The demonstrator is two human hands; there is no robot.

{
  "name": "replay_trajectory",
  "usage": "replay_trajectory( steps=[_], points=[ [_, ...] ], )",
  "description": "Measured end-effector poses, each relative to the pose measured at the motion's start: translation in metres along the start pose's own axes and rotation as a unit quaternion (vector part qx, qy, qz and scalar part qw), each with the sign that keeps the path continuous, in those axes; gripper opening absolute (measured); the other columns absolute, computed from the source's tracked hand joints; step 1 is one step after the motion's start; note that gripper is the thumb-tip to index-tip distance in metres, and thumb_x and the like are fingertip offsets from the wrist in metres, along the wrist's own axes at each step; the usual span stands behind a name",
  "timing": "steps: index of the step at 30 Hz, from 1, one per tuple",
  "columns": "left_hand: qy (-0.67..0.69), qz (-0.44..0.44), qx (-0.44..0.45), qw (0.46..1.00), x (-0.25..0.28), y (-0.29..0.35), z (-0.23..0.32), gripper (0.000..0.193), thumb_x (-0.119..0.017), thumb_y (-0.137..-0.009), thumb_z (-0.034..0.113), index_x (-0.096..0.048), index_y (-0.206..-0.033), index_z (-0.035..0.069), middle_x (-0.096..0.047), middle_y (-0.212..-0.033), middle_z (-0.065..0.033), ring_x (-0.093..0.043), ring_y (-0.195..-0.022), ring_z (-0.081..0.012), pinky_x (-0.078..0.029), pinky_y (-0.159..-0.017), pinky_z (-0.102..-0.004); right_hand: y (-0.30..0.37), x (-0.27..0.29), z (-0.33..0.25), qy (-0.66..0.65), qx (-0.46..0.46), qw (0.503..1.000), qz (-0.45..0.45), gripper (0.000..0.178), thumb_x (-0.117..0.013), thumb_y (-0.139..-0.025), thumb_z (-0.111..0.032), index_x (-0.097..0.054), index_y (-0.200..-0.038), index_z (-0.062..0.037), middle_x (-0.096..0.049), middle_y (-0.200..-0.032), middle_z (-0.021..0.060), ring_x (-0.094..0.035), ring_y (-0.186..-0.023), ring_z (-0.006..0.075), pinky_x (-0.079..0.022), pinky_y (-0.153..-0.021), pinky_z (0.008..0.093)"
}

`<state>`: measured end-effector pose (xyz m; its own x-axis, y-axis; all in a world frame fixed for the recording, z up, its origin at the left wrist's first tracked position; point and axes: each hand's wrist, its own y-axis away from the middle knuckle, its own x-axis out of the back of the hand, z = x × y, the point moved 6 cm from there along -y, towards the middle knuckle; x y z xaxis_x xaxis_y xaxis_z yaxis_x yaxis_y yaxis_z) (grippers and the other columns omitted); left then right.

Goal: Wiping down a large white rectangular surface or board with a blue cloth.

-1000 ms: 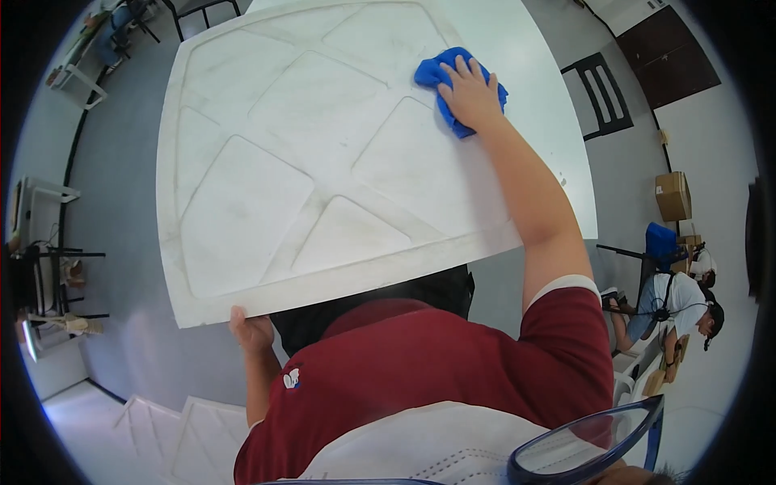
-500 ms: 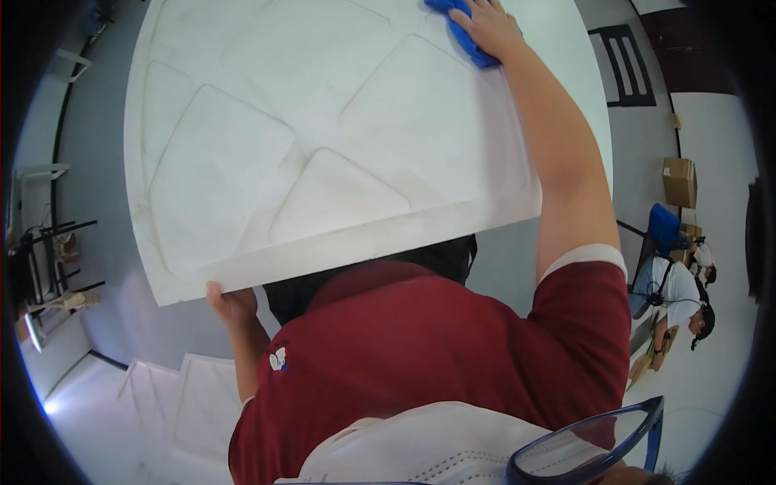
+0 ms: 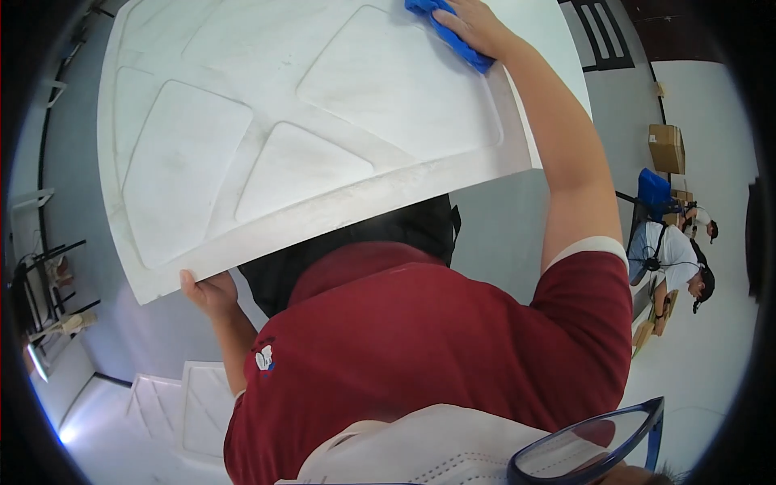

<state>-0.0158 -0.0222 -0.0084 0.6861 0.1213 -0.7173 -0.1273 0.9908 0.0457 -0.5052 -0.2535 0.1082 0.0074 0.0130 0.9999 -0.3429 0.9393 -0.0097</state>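
Note:
A large white panel with grooved, rounded shapes and grey smudges spreads out before me. At its near left corner, my left hand grips the edge, thumb on the rim and the other fingers partly hidden beneath. My right hand reaches to the panel's far right part. Bunched under its fingers is a blue cloth, pressed against the panel's surface. The far end of the panel runs out of view.
A white surface shows beyond the panel's right edge. Other white panels stand at the lower left. Far right are a cardboard box, a blue container and a person in white. A black rack stands left.
The panel has shifted left and turned slightly, its near right corner now farther from me. My right hand with the cloth and my left hand moved left with it. The whole view has also shifted.

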Motion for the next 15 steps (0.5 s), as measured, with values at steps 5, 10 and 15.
replay_trajectory(
  steps=[5, 10, 15],
  points=[
    [0.031, -0.03, 0.007, 0.999, 0.004, -0.003, 0.004, 0.047, -0.04, -0.088, 0.035, -0.046, -0.117, -0.001, -0.053, -0.116, -0.0124, -0.05, -0.107, -0.0246, -0.038, -0.093, -0.038, 0.061, 0.024, -0.032, -0.091, 0.061, 0.994, -0.014, 0.048, -0.041, -0.086, -0.028, -0.042, -0.126, -0.0015, -0.021, -0.142, 0.0195, -0.013, -0.133, 0.0328, -0.015, -0.108, 0.0394],
    [-0.017, 0.023, -0.011, 1.0, 0.004, -0.009, 0.002, 0.046, -0.042, -0.087, 0.034, -0.047, -0.117, -0.001, -0.054, -0.115, -0.0122, -0.051, -0.107, -0.0236, -0.039, -0.091, -0.0377, 0.116, 0.017, -0.037, -0.071, 0.069, 0.995, -0.004, 0.048, -0.041, -0.087, -0.034, -0.041, -0.129, -0.0115, -0.021, -0.144, 0.0123, -0.016, -0.133, 0.0317, -0.017, -0.106, 0.0441],
    [-0.027, 0.108, -0.017, 0.994, 0.0, -0.003, 0.003, 0.045, -0.043, -0.086, 0.033, -0.047, -0.117, 0.0, -0.054, -0.115, -0.0118, -0.051, -0.106, -0.0228, -0.04, -0.089, -0.0371, 0.149, 0.027, -0.064, -0.022, 0.037, 0.999, 0.006, 0.045, -0.04, -0.087, -0.034, -0.045, -0.129, -0.0174, -0.026, -0.143, 0.0068, -0.019, -0.132, 0.0298, -0.018, -0.106, 0.0444]
  ],
)
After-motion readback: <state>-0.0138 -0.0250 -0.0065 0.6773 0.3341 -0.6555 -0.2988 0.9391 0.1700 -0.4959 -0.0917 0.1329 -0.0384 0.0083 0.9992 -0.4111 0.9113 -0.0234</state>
